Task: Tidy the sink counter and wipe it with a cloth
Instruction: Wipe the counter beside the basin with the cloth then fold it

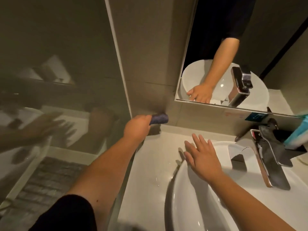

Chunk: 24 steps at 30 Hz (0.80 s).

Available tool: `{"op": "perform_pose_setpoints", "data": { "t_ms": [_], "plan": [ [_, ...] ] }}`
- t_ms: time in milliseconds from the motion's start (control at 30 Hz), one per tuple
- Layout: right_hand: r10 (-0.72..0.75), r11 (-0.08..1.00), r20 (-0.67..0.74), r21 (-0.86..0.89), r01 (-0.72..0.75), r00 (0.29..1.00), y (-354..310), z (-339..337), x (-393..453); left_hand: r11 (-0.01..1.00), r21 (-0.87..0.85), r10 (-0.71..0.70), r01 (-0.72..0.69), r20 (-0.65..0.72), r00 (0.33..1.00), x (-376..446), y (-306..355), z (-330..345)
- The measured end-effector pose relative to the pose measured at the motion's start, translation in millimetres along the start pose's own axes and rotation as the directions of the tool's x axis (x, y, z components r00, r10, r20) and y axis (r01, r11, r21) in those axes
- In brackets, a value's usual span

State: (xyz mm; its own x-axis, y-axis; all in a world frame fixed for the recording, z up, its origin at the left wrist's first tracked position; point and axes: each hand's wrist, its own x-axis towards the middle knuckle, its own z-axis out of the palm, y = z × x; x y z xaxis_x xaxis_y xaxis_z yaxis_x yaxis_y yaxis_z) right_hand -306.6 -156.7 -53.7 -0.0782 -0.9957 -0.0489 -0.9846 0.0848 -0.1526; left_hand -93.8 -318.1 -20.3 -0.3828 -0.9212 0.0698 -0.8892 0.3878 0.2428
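Observation:
My left hand [136, 128] is closed around a dark blue cloth [159, 118] and holds it in the far left corner of the white counter [150, 164], against the tiled wall. Part of the cloth sticks out past my fingers. My right hand [202, 156] lies flat with fingers spread on the far left rim of the white basin [191, 205], holding nothing.
A chrome tap [270, 157] stands right of the basin. A teal and white pack [298, 132] sits in a dark holder at the far right. A mirror [233, 64] hangs above the counter. A glass partition [66, 80] bounds the counter's left edge.

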Motion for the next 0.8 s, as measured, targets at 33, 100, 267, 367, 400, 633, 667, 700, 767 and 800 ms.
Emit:
{"op": "perform_pose_setpoints", "data": {
  "t_ms": [33, 100, 267, 367, 400, 633, 667, 700, 767, 800],
  "plan": [
    [0.005, 1.0, 0.004, 0.001, -0.005, 1.0, 0.0, 3.2, 1.1, 0.998, 0.022, 0.051, -0.051, -0.017, 0.999, 4.9, 0.5, 6.8],
    [0.012, 1.0, -0.016, -0.004, -0.012, 1.0, 1.5, 8.2, 2.7, 0.99, 0.013, 0.141, -0.141, -0.021, 0.99, 11.5, -1.0, 21.4],
    [0.008, 1.0, -0.072, -0.03, -0.01, 0.997, 3.5, 15.2, 4.1, 0.96, 0.146, 0.231, -0.238, 0.06, 0.971, 20.7, -15.5, 63.1],
    [0.006, 0.999, -0.1, -0.031, -0.009, 0.995, 4.7, 18.9, 4.5, 0.962, 0.072, 0.242, -0.264, 0.224, 0.944, 7.6, -24.2, 80.0],
    [0.006, 0.999, -0.1, -0.036, -0.009, 0.995, 5.2, 20.0, 4.6, 0.965, 0.042, 0.24, -0.26, 0.266, 0.933, 2.4, -27.6, 84.4],
    [0.007, 0.999, -0.132, -0.048, -0.013, 0.991, 5.7, 24.0, 4.1, 0.963, 0.047, 0.235, -0.264, 0.33, 0.914, -16.9, -27.6, 84.4],
    [0.008, 0.999, -0.142, -0.046, -0.015, 0.99, 6.1, 24.7, 4.2, 0.963, 0.046, 0.235, -0.264, 0.329, 0.914, -19.9, -27.3, 85.0],
    [0.008, 0.999, -0.151, -0.043, -0.015, 0.989, 6.4, 25.5, 4.4, 0.964, 0.046, 0.233, -0.263, 0.336, 0.913, -24.2, -27.4, 84.9],
    [0.003, 0.999, -0.174, -0.035, -0.009, 0.985, 6.6, 27.5, 4.6, 0.964, 0.056, 0.225, -0.26, 0.344, 0.911, -37.4, -28.1, 83.8],
    [0.003, 0.999, -0.189, -0.031, -0.009, 0.982, 6.3, 27.8, 4.4, 0.964, 0.059, 0.226, -0.261, 0.341, 0.912, -46.6, -28.3, 83.3]
  ]
}}
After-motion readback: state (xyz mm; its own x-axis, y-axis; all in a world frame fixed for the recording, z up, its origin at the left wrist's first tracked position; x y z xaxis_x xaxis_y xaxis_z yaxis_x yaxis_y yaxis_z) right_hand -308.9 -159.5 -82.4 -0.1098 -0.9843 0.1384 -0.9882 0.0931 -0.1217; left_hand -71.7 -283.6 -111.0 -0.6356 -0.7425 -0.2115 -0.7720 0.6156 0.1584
